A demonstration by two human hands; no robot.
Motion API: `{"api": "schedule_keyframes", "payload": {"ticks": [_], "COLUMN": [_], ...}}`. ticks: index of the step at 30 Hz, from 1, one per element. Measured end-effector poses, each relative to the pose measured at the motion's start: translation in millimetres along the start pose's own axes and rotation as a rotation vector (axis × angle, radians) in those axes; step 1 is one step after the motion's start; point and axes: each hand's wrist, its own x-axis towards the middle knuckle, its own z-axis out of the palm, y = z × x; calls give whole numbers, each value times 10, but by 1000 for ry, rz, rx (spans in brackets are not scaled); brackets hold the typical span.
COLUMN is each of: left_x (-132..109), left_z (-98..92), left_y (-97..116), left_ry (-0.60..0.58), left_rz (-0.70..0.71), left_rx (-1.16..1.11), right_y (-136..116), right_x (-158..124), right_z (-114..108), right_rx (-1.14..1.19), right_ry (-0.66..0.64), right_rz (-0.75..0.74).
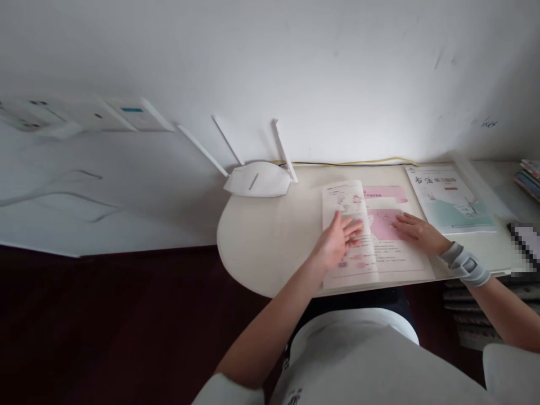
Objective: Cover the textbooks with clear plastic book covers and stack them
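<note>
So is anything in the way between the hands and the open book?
No, nothing visible. The left hand lies on the left page of the open book, the right hand on its pink right page. The router and the blue booklet sit apart, off to the sides.

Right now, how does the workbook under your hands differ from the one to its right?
The open workbook lies spread, pink-printed pages up; the teal-covered workbook lies closed. The left hand and right hand both rest on the open workbook; the teal-covered workbook is untouched. Both lie flat on the desk.
</note>
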Motion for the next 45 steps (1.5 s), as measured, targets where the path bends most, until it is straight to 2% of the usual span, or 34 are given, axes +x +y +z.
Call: {"api": "schedule_keyframes", "payload": {"ticks": [2, 4, 6, 9, 10, 12, 14, 17, 18, 19, 20, 21, 23, 24, 25, 27, 30, 33, 35, 41, 45], "left_x": [117, 145, 79, -62, -83, -73, -35, -67, -107, -152, -191, -216, -211, -184, -148, -82, -66, -139, -194, -237, -232], "left_z": [200, 354, 477, 639, 694, 806, 900, 939, 911, 863, 797, 715, 514, 399, 277, 15, -362, -615, -687, -690, -697], "left_y": [-136, -249, -322, -401, -440, -556, -705, -861, -864, -837, -782, -706, -529, -450, -389, -330, -368, -454, -504, -573, -572], "left_ry": [-34, -87, -153, -286, -330, -415, -514, -724, -762, -747, -666, -532, -194, -80, -15, 42, 110, 176, 222, 268, 265], "left_rz": [-23, 89, 413, 1076, 1257, 1488, 1591, 1725, 1768, 1789, 1770, 1698, 1419, 1244, 1078, 814, 588, 553, 576, 612, 620], "left_rx": [50, 133, 266, 533, 609, 730, 833, 933, 949, 968, 1014, 1099, 1353, 1515, 1677, 1920, 2052, 2070, 2080, 2072, 2056], "right_y": [-52, -149, -262, -418, -469, -582, -705, -823, -823, -798, -753, -694, -570, -522, -491, -489, -600, -756, -842, -956, -870], "right_x": [23, 75, 152, 289, 336, 436, 538, 665, 686, 690, 675, 642, 532, 466, 402, 305, 305, 466, 594, 736, 694], "right_z": [-29, -79, -166, -387, -484, -696, -902, -1100, -1115, -1100, -1052, -973, -741, -603, -463, -212, 26, 126, 160, 216, 204], "right_rx": [82, 166, 255, 384, 410, 422, 390, 285, 233, 177, 120, 65, -32, -73, -104, -128, -80, -15, 5, -2, -18], "right_ry": [19, 65, 178, 435, 508, 588, 549, 330, 269, 218, 173, 124, 8, -50, -96, -154, -200, -241, -253, -228, -229], "right_rz": [49, 87, 118, 184, 204, 203, 103, -148, -198, -218, -214, -189, -108, -61, -19, 18, -42, -162, -222, -263, -277]}}
